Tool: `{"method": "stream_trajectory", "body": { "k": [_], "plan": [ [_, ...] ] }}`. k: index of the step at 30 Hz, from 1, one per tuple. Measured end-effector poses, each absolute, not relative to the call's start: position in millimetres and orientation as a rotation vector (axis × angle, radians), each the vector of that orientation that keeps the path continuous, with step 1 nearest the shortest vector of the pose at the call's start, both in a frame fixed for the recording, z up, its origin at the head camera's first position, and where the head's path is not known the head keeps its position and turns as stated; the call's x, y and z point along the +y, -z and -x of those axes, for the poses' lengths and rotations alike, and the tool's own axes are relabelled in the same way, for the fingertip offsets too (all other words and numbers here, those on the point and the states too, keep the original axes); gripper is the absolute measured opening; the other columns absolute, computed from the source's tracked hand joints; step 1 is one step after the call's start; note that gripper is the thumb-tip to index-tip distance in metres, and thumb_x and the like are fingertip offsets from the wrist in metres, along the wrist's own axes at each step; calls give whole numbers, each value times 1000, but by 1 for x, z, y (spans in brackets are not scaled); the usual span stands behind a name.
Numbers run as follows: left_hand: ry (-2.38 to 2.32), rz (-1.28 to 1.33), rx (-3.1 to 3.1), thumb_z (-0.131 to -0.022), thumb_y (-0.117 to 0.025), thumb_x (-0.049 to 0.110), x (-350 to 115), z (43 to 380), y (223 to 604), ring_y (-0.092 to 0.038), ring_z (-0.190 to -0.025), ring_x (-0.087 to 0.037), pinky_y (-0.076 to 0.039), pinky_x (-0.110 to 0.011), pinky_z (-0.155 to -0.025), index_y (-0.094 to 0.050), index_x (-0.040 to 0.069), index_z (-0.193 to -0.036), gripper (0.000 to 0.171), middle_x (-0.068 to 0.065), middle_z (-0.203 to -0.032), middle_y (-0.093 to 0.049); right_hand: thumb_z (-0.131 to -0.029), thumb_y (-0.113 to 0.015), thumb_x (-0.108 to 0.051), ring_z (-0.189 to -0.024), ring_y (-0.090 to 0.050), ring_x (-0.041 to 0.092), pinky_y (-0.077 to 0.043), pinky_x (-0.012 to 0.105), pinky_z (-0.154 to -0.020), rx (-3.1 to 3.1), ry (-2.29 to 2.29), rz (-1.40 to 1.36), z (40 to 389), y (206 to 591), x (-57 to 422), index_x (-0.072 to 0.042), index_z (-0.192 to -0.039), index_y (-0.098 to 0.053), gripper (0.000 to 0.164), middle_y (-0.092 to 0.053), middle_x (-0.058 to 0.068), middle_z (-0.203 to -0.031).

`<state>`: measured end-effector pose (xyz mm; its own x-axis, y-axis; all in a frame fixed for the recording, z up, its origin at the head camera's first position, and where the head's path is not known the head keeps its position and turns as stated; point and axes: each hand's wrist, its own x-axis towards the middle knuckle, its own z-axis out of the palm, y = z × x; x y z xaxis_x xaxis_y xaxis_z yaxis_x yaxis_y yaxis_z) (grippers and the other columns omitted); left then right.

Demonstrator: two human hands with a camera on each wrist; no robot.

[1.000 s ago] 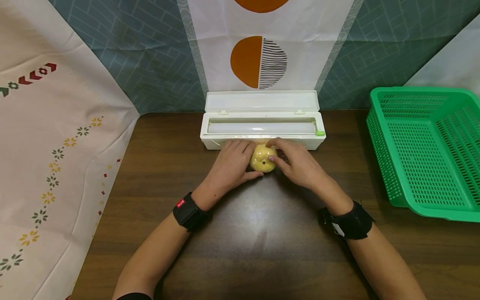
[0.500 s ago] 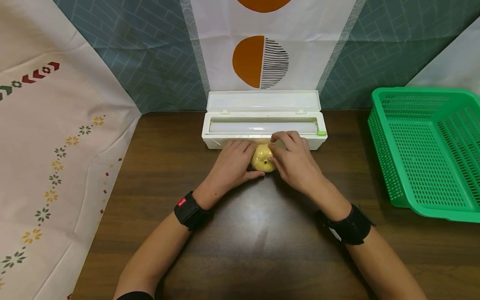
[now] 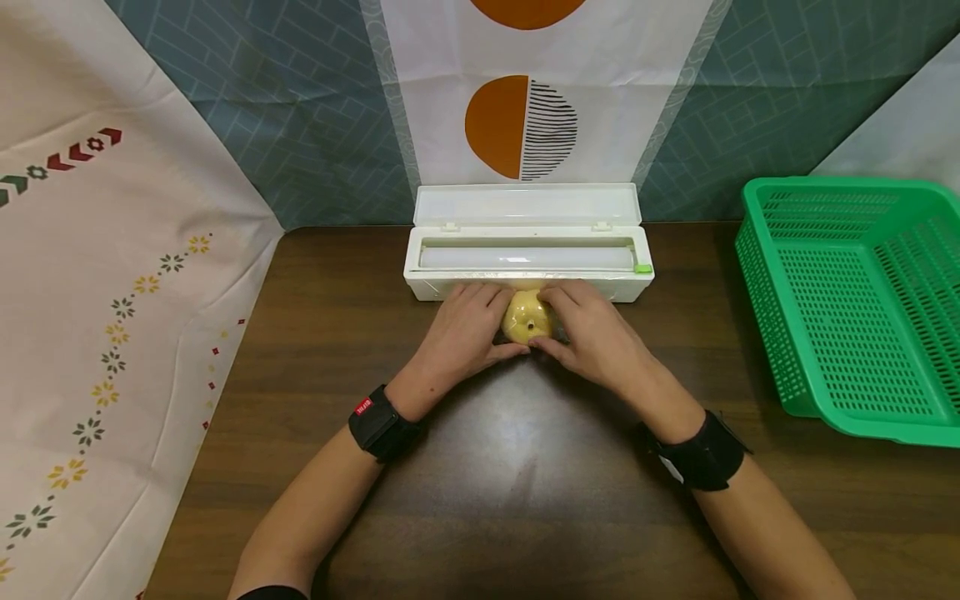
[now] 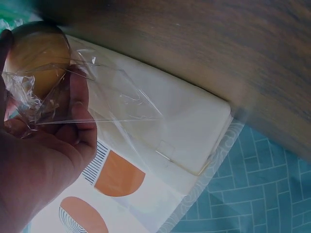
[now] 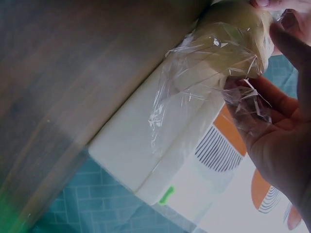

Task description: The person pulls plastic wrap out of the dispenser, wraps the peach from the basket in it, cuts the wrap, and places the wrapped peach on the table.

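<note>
A shiny yellow apple (image 3: 526, 318) sits against the front of a white cling film dispenser (image 3: 442, 290), its dimpled end turned towards me. Clear cling film (image 5: 187, 92) covers the apple and hangs in loose, crumpled folds at both sides, plainest in the wrist views. My left hand (image 3: 462, 332) grips the apple's left side, fingers behind and thumb in front. From the right, my right hand (image 3: 600, 337) holds it the same way, its thumb at the lower front edge. Bunched film lies against both palms. The apple's underside is hidden.
The dispenser's lid (image 3: 527, 205) stands open at the back, showing a roll of film (image 3: 525, 257) and a small green slider (image 3: 642, 269). A green plastic basket (image 3: 787, 333) stands on the right of the brown wooden table (image 3: 480, 517). Patterned cloths hang behind and at left.
My right hand's fingers lifted towards the dispenser, then came back down round the apple's right side. The right thumb has moved lower, to the front edge. My left hand has stayed in place.
</note>
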<state>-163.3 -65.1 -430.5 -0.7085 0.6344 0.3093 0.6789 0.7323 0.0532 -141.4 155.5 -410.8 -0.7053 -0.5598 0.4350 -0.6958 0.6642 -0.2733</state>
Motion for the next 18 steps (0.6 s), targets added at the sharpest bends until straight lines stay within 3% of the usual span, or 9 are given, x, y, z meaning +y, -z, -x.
{"method": "stream_trajectory", "body": {
  "k": [5, 8, 13, 16, 18],
  "plan": [
    [329, 1003, -2708, -73, -65, 74, -65, 164, 430, -50, -116, -20, -36, -41, -99, -59, 9, -129, 86, -3, -123, -58, -67, -89, -23, -109, -53, 29, -46, 43, -92, -2608, -624, -1012, 141, 410, 157, 4, -116, -55, 65, -56, 15, -116],
    [466, 972, -2729, -80, -55, 75, -64, 165, 428, -52, -113, -16, -38, -40, -96, -62, 13, -127, 78, 1, -120, -61, -67, -89, -20, -108, -53, 29, -47, 43, -90, -2610, -626, -1011, 142, 411, 158, 4, -115, -55, 63, -56, 15, -115],
    [668, 928, -2759, -100, -40, 55, -63, 168, 423, -57, -93, -10, -44, -35, -83, -68, 15, -113, 50, 7, -98, -65, -68, -88, -20, -105, -54, 28, -47, 42, -88, -2604, -602, -1026, 143, 412, 158, 4, -116, -56, 62, -57, 14, -114],
    [697, 888, -2755, -104, -39, 45, -65, 168, 421, -55, -74, -10, -45, -31, -68, -69, 16, -99, 42, 7, -79, -59, -68, -88, -19, -104, -54, 28, -48, 42, -88, -2594, -608, -1029, 143, 412, 158, 4, -116, -56, 62, -57, 15, -113],
    [639, 855, -2698, -104, -41, 40, -66, 167, 419, -55, -72, -12, -44, -32, -64, -69, 14, -97, 39, 4, -77, -59, -68, -88, -19, -104, -54, 28, -47, 42, -88, -2587, -619, -1031, 143, 413, 158, 5, -116, -56, 62, -57, 15, -113]
  ]
}}
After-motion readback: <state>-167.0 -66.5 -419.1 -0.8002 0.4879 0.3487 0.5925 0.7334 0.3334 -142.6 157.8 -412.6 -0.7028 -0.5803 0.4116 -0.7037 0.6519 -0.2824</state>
